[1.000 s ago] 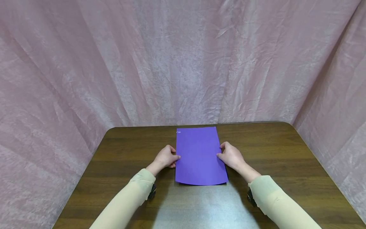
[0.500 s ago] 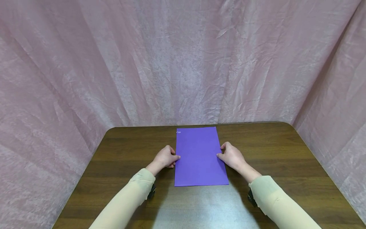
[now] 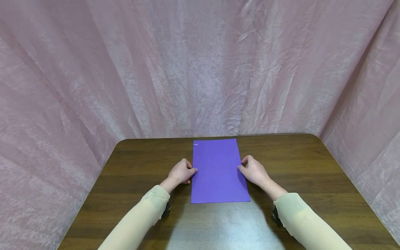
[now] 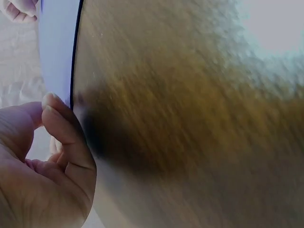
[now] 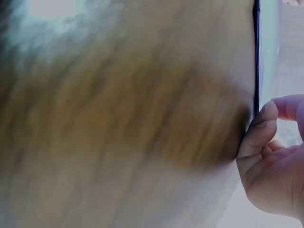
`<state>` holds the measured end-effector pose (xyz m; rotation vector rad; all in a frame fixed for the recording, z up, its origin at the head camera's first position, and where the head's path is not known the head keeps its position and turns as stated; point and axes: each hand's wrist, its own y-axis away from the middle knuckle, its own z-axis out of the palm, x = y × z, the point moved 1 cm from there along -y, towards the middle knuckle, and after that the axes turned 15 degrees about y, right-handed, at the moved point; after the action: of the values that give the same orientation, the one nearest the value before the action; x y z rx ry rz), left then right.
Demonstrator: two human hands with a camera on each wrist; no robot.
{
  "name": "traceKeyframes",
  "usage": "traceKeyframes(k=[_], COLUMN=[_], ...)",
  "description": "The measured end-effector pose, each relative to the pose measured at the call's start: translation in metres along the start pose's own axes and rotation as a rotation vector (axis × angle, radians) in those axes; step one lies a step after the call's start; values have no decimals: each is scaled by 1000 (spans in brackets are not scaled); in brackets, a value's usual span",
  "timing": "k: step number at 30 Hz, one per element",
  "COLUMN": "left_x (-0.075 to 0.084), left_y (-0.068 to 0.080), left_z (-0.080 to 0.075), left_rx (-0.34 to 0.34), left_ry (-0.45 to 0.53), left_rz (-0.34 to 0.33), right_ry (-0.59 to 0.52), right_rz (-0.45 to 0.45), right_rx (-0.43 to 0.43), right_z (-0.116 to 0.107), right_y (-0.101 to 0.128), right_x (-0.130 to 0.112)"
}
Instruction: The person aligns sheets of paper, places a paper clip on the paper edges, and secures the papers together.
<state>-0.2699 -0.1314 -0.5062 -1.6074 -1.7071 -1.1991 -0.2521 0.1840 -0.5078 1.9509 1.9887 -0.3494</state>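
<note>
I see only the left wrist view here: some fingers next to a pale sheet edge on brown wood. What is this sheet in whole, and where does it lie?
Observer: From the head view it is a purple sheet, flat on a dark wooden table, with its long side running away from the person.
Operator: Does the other hand touch it too?
Observer: Yes. The right hand is at the sheet's right edge, opposite the left hand at the left edge; both have curled fingers meeting the edge.
Operator: Is anything else on the sheet?
Observer: A small pale mark sits at its far left corner; I cannot tell what it is.
</note>
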Motion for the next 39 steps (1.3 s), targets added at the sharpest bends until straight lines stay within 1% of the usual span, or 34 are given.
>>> traceKeyframes(k=[3,6,9,12,14,16,20,25,30,34,39], left_x=[0,1,1,-2,-5,-8,-16,-26,-37,-44,-47], left_y=[-2,-3,-2,-1,-1,1,5,10,13,16,21], left_z=[-5,-12,-22,-32,-39,-46,-60,-75,-87,-94,-98], left_rx=[32,81,152,225,262,272,268,249,258,251,234], left_ry=[-3,-26,-96,-179,-235,-279,-374,-441,-492,-551,-607], left_rz=[27,71,129,198,242,276,310,311,315,325,324], right_ry=[-61,-72,-41,-13,0,15,57,120,196,273,376], right_rz=[5,-5,-28,-52,-75,-96,-140,-170,-182,-196,-213], right_rx=[-21,-17,9,18,19,28,60,103,141,181,244], right_z=[-5,-11,-17,-24,-29,-33,-40,-48,-56,-58,-59], right_y=[2,3,3,4,4,5,7,11,16,20,25], right_x=[3,6,9,14,18,22,31,43,57,69,83])
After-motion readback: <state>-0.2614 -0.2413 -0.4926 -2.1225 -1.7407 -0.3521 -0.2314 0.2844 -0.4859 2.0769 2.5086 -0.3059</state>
